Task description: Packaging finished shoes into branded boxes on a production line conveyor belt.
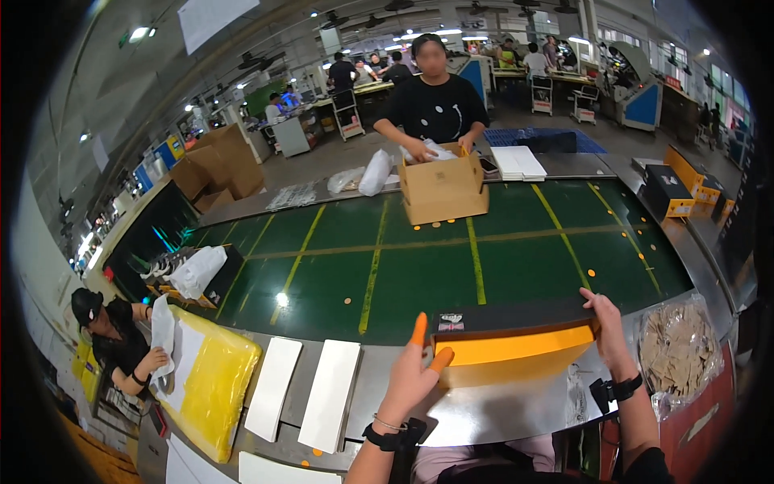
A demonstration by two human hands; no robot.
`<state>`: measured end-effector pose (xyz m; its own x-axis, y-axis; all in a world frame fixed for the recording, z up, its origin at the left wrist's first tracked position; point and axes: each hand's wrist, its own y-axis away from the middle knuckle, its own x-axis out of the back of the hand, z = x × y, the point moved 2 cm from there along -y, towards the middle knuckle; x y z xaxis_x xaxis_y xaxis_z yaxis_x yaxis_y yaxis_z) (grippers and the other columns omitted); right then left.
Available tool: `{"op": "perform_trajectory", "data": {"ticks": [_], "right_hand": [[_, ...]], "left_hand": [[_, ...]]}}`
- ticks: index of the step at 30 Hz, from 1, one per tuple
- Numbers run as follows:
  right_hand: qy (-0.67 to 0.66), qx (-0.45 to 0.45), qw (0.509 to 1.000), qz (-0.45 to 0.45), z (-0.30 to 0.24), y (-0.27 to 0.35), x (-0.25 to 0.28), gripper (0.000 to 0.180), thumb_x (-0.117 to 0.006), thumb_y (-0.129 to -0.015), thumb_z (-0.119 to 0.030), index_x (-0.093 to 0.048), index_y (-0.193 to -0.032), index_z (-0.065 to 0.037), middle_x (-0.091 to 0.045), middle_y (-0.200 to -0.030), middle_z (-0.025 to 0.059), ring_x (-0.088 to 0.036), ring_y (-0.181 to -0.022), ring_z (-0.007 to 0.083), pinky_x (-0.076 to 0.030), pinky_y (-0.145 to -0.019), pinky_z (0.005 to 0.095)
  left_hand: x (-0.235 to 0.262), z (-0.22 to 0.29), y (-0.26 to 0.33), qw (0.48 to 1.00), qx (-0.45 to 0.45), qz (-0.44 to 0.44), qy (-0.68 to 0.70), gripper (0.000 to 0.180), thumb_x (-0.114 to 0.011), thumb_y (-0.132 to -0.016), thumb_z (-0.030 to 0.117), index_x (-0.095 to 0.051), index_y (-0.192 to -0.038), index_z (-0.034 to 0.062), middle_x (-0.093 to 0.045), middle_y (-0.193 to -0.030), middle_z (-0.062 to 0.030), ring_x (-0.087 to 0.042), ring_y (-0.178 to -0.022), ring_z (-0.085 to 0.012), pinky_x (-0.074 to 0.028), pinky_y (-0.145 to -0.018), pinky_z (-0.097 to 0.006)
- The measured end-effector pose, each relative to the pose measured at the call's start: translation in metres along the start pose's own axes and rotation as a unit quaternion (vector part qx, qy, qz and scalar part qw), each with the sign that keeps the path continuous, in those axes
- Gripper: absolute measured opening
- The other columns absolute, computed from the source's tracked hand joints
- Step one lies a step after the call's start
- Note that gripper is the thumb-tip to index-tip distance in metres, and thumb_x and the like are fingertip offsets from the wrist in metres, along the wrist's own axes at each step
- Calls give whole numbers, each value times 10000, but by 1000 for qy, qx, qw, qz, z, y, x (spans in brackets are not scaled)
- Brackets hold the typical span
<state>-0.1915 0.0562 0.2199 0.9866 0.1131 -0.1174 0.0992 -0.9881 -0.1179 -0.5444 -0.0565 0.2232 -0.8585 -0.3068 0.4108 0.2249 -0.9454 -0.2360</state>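
Box [516, 339], black-and-orange, lies at near edge of green belt [403, 266], long axis left-right. Right hand [609, 331] grips its right end, fingers curled over corner. Left hand [411, 375], orange fingertip covers, open, touches left end. Box between hands; both equally near.

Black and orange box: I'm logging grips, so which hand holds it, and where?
The right hand grips the black and orange box at its right end. The left hand touches its left end with orange-capped fingers.

Head-worn view, down over conveyor belt [419, 266]
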Motion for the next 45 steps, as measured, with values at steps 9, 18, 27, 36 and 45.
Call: {"op": "perform_trajectory", "data": {"ticks": [9, 18, 27, 36, 45], "right_hand": [[256, 109, 960, -17, 32, 16, 4, 168, -633, -889, -198, -598, -1016, -94, -387, -1470, 238, -182, -1460, 383, -185, -1156, 472], [569, 332, 707, -257, -17, 6, -63, 1074, -867, -423, -499, -487, -1373, -174, -446, -1293, 237, -398, -1206, 412, -267, -1023, 568], [539, 398, 708, -226, -49, 9, -2, 873, -863, -369, -369, -570, -1178, -216, -496, -1094, 171, -493, -1034, 355, -392, -866, 439], [750, 344, 487, 286, -170, -11, 201, 563, -767, -693, -320, -577, -1200, -165, -521, -1065, 162, -516, -993, 365, -432, -824, 463], [48, 439, 864, -244, -188, 79, 10, 376, -632, -915, -284, -603, -1205, -48, -472, -1372, 109, -511, -1204, 271, -436, -966, 346]], "left_hand": [[-26, -21, -13, 998, -56, -3, 31, 285, -555, -899, 39, -649, -1158, -34, -579, -1325, -156, -485, -1271, -379, -344, -1095, -405], [-20, 34, 21, 988, -113, -59, -85, 317, -491, -958, 6, -570, -1255, -72, -502, -1406, -191, -543, -1201, -272, -406, -1024, -325], [5, 31, 53, 976, 122, 38, 174, 376, -463, -1003, 136, -504, -1346, -12, -579, -1214, -158, -559, -1081, -235, -443, -974, -331], [-29, 8, 59, 973, 170, -155, 15, 410, -500, -990, 176, -505, -1322, -63, -599, -1235, -180, -558, -1116, -235, -435, -987, -328], [-68, -19, 67, 933, 13, -240, -270, 455, -530, -959, 202, -507, -1306, -91, -562, -1274, -277, -508, -1209, -402, -366, -1067, -448]]}}
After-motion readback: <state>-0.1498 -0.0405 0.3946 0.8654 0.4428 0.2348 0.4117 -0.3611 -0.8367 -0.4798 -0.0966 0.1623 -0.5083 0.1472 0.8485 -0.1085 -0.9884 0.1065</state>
